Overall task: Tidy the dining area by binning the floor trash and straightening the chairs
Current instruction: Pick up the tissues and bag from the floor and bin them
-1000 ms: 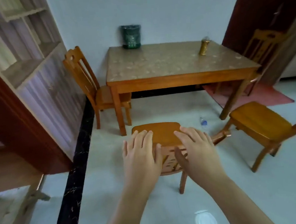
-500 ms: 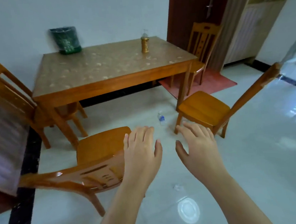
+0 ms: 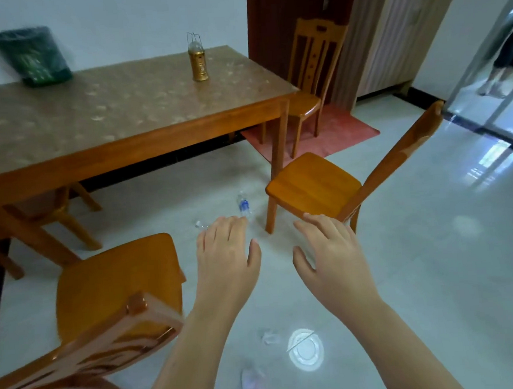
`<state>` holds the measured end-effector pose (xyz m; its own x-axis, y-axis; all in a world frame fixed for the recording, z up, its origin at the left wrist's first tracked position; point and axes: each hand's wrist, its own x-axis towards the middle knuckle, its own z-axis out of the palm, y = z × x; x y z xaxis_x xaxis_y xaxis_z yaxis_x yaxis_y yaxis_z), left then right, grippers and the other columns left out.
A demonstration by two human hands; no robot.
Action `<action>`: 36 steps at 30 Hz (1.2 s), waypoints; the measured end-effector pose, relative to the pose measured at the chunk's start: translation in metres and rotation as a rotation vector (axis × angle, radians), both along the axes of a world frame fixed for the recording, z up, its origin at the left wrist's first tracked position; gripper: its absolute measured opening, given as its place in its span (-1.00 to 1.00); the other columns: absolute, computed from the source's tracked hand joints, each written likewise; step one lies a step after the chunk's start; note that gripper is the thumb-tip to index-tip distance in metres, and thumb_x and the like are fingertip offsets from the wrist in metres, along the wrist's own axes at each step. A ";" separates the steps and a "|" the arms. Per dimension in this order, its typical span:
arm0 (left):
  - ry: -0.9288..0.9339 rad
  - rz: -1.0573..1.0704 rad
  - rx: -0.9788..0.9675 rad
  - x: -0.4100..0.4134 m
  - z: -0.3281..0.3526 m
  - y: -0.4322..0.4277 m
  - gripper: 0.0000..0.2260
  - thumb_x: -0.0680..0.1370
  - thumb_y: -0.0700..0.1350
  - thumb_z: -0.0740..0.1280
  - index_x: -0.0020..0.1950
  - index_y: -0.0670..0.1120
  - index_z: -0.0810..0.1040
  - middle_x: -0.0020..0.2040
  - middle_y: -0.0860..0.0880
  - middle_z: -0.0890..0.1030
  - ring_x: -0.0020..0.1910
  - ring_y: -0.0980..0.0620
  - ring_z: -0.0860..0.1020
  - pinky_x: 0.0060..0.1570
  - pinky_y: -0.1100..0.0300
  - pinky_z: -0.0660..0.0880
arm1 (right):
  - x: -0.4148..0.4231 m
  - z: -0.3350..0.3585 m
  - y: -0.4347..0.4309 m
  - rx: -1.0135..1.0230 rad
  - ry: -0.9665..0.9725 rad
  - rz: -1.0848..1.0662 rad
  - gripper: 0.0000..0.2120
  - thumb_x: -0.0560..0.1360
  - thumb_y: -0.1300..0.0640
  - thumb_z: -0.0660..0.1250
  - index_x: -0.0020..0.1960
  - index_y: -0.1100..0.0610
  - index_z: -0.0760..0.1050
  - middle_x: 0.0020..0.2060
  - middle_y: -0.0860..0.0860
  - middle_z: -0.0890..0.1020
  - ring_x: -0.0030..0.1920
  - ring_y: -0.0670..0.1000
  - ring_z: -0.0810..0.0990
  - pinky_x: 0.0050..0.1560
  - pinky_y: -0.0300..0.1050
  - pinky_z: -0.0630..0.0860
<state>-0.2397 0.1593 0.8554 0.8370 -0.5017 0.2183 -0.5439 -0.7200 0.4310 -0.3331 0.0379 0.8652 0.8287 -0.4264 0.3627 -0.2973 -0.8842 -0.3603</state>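
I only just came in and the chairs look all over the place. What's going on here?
A person is tidying the dining area. Both hands, left and right, are open and empty, held out over the floor between two chairs pulled away from the table. A plastic bottle and a small clear scrap lie on the floor, not yet picked up. The green bin stands on the table.

Both bare forearms reach forward from the bottom edge of the view, side by side and a little apart, backs of the hands facing up. The left hand [image 3: 226,254] is held flat with its fingers extended forward and close together, thumb angled out toward the right, gripping nothing. The right hand [image 3: 332,256] is likewise empty, its fingers loosely spread and slightly curled, the thumb pointing in toward the left hand
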 end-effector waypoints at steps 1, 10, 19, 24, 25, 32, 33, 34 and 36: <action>0.010 0.013 0.007 0.013 -0.003 -0.008 -0.65 0.57 -0.02 0.16 0.33 -0.09 0.38 0.33 -0.07 0.43 0.34 -0.05 0.32 0.36 0.03 0.15 | 0.012 -0.001 -0.008 0.005 -0.001 0.009 -0.66 0.42 0.08 0.26 0.16 0.15 0.53 0.11 0.11 0.59 0.17 0.16 0.51 0.20 0.20 0.36; 0.056 0.198 -0.110 0.135 -0.017 -0.056 -0.65 0.55 -0.05 0.23 0.31 -0.14 0.42 0.30 -0.14 0.47 0.32 -0.12 0.35 0.33 0.01 0.22 | 0.154 -0.001 -0.067 -0.063 0.011 0.179 -0.69 0.39 0.14 0.31 0.12 0.20 0.54 0.06 0.14 0.62 0.11 0.20 0.55 0.13 0.26 0.42; -0.029 0.421 -0.088 0.205 -0.037 -0.047 -0.70 0.51 -0.08 0.25 0.19 -0.16 0.50 0.16 -0.16 0.56 0.21 -0.17 0.47 0.23 -0.06 0.32 | 0.257 -0.021 -0.079 -0.036 0.117 0.409 -0.68 0.44 0.10 0.31 0.16 0.17 0.53 0.12 0.14 0.59 0.16 0.19 0.52 0.20 0.19 0.36; 0.025 0.596 -0.056 0.219 -0.061 -0.053 -0.69 0.54 -0.04 0.22 0.23 -0.13 0.50 0.22 -0.12 0.54 0.28 -0.14 0.43 0.29 -0.08 0.25 | 0.306 -0.048 -0.085 -0.048 0.077 0.626 -0.68 0.39 0.12 0.29 0.10 0.19 0.54 0.05 0.13 0.62 0.07 0.17 0.58 0.10 0.18 0.48; 0.025 0.632 -0.059 0.219 -0.068 -0.056 -0.67 0.52 -0.03 0.21 0.22 -0.14 0.51 0.20 -0.14 0.56 0.26 -0.15 0.45 0.28 -0.10 0.26 | 0.315 -0.056 -0.086 -0.051 0.081 0.676 -0.68 0.37 0.12 0.29 0.09 0.20 0.55 0.04 0.14 0.63 0.06 0.17 0.58 0.08 0.17 0.49; 0.000 1.103 -0.191 0.194 -0.140 -0.099 -0.69 0.45 -0.09 0.29 0.14 -0.17 0.57 0.13 -0.18 0.61 0.18 -0.22 0.52 0.16 -0.22 0.35 | 0.360 -0.127 -0.096 -0.015 0.185 1.056 -0.66 0.37 0.10 0.28 0.11 0.18 0.55 0.04 0.13 0.64 0.06 0.16 0.59 0.09 0.14 0.48; 0.005 1.174 -0.204 0.186 -0.152 -0.107 -0.69 0.45 -0.09 0.29 0.14 -0.18 0.57 0.12 -0.18 0.61 0.17 -0.21 0.52 0.17 -0.18 0.35 | 0.362 -0.138 -0.098 -0.027 0.201 1.109 -0.66 0.38 0.09 0.28 0.12 0.18 0.55 0.05 0.13 0.63 0.07 0.16 0.59 0.10 0.14 0.47; 0.017 1.231 -0.204 0.178 -0.166 -0.114 -0.70 0.45 -0.10 0.29 0.13 -0.19 0.57 0.11 -0.18 0.62 0.16 -0.21 0.53 0.18 -0.13 0.33 | 0.362 -0.149 -0.100 -0.030 0.217 1.149 -0.65 0.38 0.08 0.28 0.12 0.18 0.55 0.06 0.14 0.63 0.08 0.16 0.58 0.11 0.15 0.46; 0.048 1.300 -0.185 0.165 -0.196 -0.124 -0.69 0.45 -0.10 0.28 0.13 -0.19 0.57 0.11 -0.17 0.62 0.15 -0.20 0.54 0.20 -0.10 0.33 | 0.363 -0.175 -0.105 -0.029 0.239 1.206 -0.65 0.39 0.09 0.29 0.14 0.18 0.54 0.08 0.14 0.62 0.10 0.16 0.57 0.12 0.18 0.47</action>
